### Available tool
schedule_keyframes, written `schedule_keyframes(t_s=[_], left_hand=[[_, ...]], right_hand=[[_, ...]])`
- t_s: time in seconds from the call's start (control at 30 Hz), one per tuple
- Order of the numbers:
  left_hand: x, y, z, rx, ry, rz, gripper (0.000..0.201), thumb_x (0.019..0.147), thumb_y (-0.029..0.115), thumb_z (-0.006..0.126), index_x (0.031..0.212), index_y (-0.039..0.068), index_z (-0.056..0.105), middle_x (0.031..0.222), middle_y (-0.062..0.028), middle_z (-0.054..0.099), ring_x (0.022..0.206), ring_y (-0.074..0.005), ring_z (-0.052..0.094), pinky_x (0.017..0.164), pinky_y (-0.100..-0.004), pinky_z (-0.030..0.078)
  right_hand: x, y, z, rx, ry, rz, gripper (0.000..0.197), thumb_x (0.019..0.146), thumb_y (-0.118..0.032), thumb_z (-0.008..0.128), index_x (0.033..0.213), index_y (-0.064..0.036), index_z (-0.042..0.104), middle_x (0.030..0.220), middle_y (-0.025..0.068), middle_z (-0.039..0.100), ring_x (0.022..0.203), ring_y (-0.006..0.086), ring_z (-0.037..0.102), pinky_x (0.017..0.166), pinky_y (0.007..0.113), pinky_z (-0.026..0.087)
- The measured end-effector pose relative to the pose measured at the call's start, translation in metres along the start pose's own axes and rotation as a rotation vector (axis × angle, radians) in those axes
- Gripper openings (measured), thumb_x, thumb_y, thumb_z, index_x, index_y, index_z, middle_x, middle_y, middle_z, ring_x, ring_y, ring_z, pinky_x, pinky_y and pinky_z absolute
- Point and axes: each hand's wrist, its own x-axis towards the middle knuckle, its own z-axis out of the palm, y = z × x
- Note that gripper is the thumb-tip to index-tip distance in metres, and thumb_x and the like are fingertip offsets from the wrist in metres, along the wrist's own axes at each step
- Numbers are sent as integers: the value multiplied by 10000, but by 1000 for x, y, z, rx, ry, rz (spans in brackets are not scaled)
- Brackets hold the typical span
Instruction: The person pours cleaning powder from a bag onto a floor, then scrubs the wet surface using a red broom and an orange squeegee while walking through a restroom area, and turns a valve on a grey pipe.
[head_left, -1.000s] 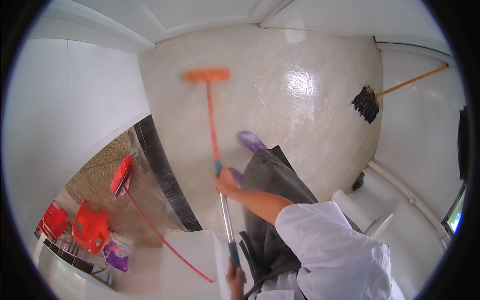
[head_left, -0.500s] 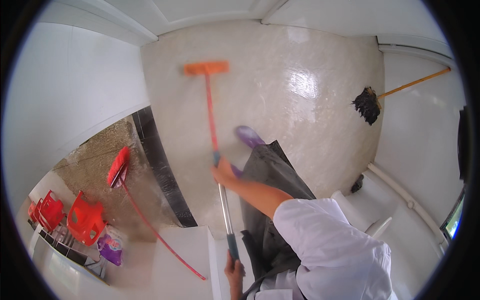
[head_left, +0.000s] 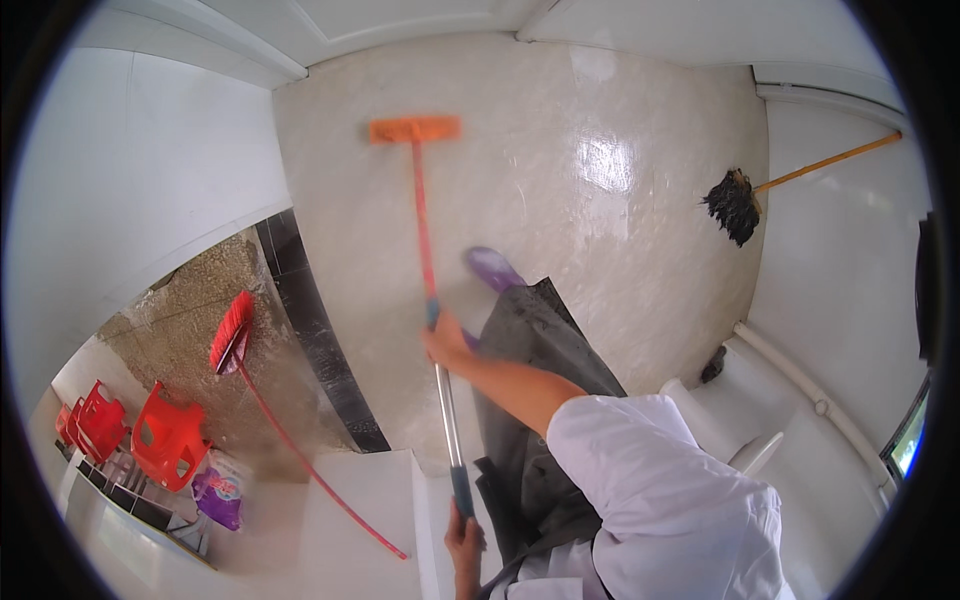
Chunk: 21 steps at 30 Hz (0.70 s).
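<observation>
A long-handled floor scrubber (head_left: 425,215) reaches away from me, its wide flat orange head (head_left: 415,129) lying on the pale wet floor. The head is blurred, so bristles or sponge cannot be told apart. Its pole is red at the far part and silver nearer me, with dark blue-grey grips. My right hand (head_left: 447,342) is wrapped round the pole just below the upper grip. Lower down, my left hand (head_left: 464,538) closes round the end grip. A dark apron (head_left: 530,360) hangs in front of me, with a purple shoe (head_left: 495,267) showing beyond it.
A red broom (head_left: 232,325) leans at the left, over a brown wet floor past a black sill (head_left: 310,320). Red plastic chairs (head_left: 168,435) and a purple-and-white bag (head_left: 220,490) stand lower left. A black mop (head_left: 733,207) rests by the right wall; a toilet (head_left: 715,415) is at my right.
The scrubber's head sits very slightly farther off, still blurred by motion. Both hands keep their hold. The whole view has shifted a little.
</observation>
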Motion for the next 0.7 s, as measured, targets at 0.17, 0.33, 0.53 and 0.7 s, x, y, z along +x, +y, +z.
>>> schedule_keyframes(t_s=[0.17, 0.33, 0.53, 0.7], left_hand=[[-90, -20, -16, 204, 2, -121, 568, 850, 74, 502, 1396, 37, 346, 645, -18, 502, 491, -76, 467, 429, -227, 405], [-53, -1, -25, 200, 18, -117, 569, 850, 67, 501, 1396, 36, 345, 639, -21, 499, 494, -74, 472, 429, -218, 403], [-2, 20, -10, 34, 19, -42, 566, 880, 70, 507, 1411, 43, 312, 639, -13, 509, 485, -78, 473, 422, -214, 401], [-80, -3, -20, 202, 17, -115, 565, 861, 73, 498, 1398, 36, 329, 617, 1, 479, 478, -73, 455, 423, -223, 380]], right_hand=[[-140, 55, 3, -140, 55, 269, 226, 789, -119, 536, 940, 0, 417, 634, 155, 555, 503, 266, 606, 449, 405, 479], [-85, 29, 4, -2, -2, 163, 187, 780, -79, 514, 894, 10, 395, 611, 155, 532, 437, 262, 570, 379, 384, 446], [-8, -17, 1, -46, -7, 65, 169, 808, -107, 497, 885, 11, 403, 565, 119, 525, 440, 240, 569, 384, 373, 450], [-145, 47, 22, -127, -2, 321, 214, 789, -137, 531, 938, -7, 448, 598, 129, 555, 447, 236, 580, 406, 382, 459]])
